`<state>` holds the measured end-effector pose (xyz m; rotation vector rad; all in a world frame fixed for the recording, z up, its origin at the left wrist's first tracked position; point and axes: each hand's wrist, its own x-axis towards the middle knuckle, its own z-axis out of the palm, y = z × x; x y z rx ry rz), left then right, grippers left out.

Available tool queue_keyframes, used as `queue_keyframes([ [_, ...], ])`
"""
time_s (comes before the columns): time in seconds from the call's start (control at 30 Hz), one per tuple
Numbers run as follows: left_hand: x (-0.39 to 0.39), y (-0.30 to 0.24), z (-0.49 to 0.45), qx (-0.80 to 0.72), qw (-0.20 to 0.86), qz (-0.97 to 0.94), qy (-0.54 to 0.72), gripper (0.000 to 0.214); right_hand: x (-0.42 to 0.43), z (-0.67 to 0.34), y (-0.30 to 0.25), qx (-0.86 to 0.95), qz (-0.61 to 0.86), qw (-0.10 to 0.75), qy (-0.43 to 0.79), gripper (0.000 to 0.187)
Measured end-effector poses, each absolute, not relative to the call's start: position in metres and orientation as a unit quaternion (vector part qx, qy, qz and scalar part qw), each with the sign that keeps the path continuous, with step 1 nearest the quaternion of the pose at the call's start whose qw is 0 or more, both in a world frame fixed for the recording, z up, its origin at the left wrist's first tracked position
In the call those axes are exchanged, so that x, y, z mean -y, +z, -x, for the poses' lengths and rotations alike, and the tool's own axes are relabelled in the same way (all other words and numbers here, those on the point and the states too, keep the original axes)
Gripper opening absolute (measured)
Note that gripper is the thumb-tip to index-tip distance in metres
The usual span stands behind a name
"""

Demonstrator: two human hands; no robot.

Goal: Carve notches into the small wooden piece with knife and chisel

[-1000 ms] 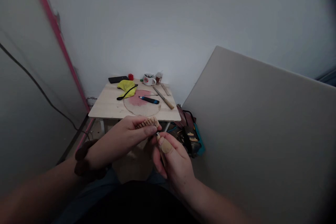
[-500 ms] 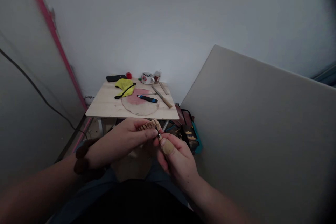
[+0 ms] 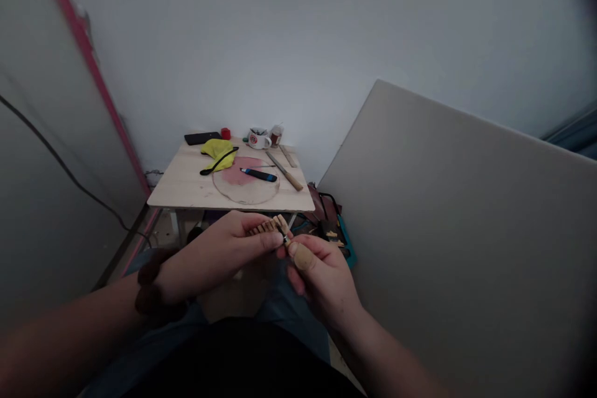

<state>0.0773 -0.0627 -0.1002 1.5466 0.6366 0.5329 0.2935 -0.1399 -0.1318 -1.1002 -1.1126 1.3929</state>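
Observation:
My left hand (image 3: pixel 247 239) is closed around a pale carved wooden piece (image 3: pixel 268 226) with a row of dark notches along its side and a blocky end. My right hand (image 3: pixel 326 267) grips a small carving tool (image 3: pixel 286 239). Its shiny metal collar and dark tip show between the hands, close against the wood and beside my left thumb. Most of the tool's handle is hidden in my right fingers. A tan oval patch (image 3: pixel 304 256) covers part of my right thumb. Both hands meet in front of the table's near edge, above my lap.
On the low wooden table (image 3: pixel 177 189) lie a round board (image 3: pixel 247 194), a blue-black cutter (image 3: pixel 259 175), a yellow cloth (image 3: pixel 218 154), a wooden-handled file (image 3: pixel 291 179), a mug (image 3: pixel 258 138) and a small jar (image 3: pixel 276 135). A teal-edged tool box (image 3: pixel 346 239) stands right; a pale panel (image 3: pixel 443 230) rises beside it.
The view has shifted slightly, so the table sits a little further left. Both hands keep their grips; the carving tool and the carved wooden piece stay close together, slightly lower and to the right.

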Motion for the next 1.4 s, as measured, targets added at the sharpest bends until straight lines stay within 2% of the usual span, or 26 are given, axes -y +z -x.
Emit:
queue_keyframes([
  [0.23,0.065,-0.092,-0.079,-0.307,0.641,-0.648,0.274,0.039,0.138,-0.298,-0.127,0.461,0.463,0.489,0.578,0.045],
  [0.53,0.061,-0.087,-0.078,-0.297,0.642,-0.657,0.261,0.031,0.140,-0.291,-0.124,0.460,0.447,0.493,0.587,0.043],
  [0.83,0.066,-0.081,-0.078,-0.311,0.570,-0.708,0.278,0.043,0.148,-0.280,-0.121,0.432,0.456,0.498,0.597,0.048],
  [1.4,0.069,-0.081,-0.079,-0.287,0.557,-0.735,0.260,0.042,0.152,-0.286,-0.119,0.467,0.469,0.502,0.557,0.049],
])
